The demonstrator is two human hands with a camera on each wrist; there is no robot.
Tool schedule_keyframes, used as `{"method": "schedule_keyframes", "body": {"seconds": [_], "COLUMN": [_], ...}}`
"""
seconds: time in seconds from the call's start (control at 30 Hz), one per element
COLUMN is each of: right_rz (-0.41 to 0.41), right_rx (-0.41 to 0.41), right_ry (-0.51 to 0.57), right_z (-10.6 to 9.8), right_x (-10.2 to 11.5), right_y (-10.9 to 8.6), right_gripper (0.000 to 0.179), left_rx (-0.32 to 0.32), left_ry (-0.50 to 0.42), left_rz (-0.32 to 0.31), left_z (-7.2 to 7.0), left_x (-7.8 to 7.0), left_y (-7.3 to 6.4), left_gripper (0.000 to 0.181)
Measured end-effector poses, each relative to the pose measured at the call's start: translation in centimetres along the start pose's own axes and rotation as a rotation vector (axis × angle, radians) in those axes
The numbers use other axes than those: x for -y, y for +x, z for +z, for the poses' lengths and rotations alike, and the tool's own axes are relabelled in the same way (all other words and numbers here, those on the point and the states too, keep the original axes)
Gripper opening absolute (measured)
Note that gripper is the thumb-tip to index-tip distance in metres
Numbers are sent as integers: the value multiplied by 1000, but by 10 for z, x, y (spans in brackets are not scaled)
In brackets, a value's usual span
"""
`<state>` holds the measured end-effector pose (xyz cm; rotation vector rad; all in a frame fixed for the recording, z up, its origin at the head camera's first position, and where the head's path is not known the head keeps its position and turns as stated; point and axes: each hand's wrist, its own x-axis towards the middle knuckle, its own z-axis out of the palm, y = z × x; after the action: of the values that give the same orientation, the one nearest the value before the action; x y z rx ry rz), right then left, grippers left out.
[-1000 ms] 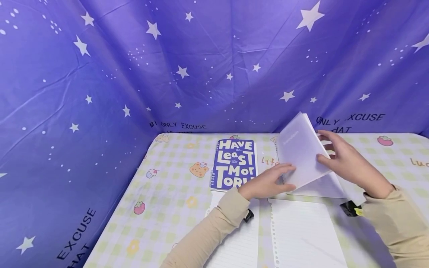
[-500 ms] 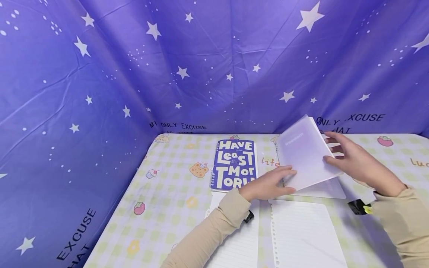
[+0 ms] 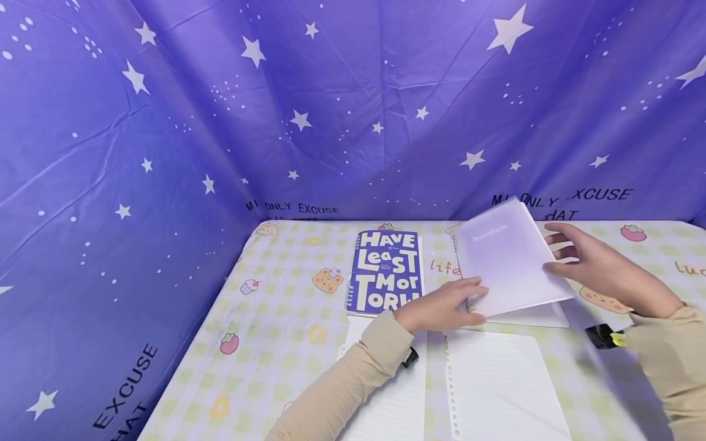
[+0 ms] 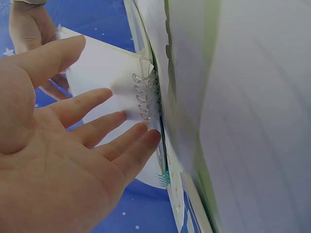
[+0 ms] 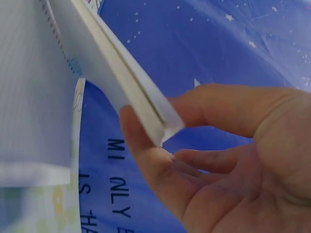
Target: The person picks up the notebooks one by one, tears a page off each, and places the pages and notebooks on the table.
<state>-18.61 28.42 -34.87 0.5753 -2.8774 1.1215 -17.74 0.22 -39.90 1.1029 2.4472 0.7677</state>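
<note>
A ring-bound notebook with a frosted, translucent cover (image 3: 499, 260) lies partly raised at the back right of the table. My right hand (image 3: 603, 266) pinches the free edge of its lifted cover and page stack (image 5: 131, 77) between thumb and fingers, as the right wrist view shows. Underneath, the lower part of the notebook (image 3: 529, 315) stays flat on the table. My left hand (image 3: 444, 305) is at the lower left corner by the binding, its fingers extended. In the left wrist view those fingers lie close to the clear rings (image 4: 142, 99); whether they all touch is unclear.
To the left lies a purple notebook (image 3: 386, 263) with large white lettering. Two loose lined sheets with punched edges are in front, one on the right (image 3: 507, 380) and one (image 3: 394, 392) partly under the left sleeve. A starry purple curtain (image 3: 353, 153) hangs behind the checkered tablecloth (image 3: 270, 343).
My right hand has moved right and down, bringing the notebook's raised cover and pages lower. The left hand has stayed nearly in place.
</note>
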Motion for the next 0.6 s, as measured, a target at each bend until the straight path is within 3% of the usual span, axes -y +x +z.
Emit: {"method": "schedule_keyframes", "body": {"seconds": [0.23,0.4,0.6], "right_rz": [98,173,160], "right_rx": [131,234,254], "right_ry": [-93,-80,-62], "right_z": [-8,-6,4], "right_x": [-20,-35,-52], "right_y": [2,2,-1], "right_gripper": [71,74,66], "left_rx": [46,79,99], "left_ry": [62,108,129], "left_rz": [-26,-30,-33], "left_z": [1,1,2], "left_x": [-2,-1,1], "left_y": [0,1,1], "left_gripper": [59,58,58]}}
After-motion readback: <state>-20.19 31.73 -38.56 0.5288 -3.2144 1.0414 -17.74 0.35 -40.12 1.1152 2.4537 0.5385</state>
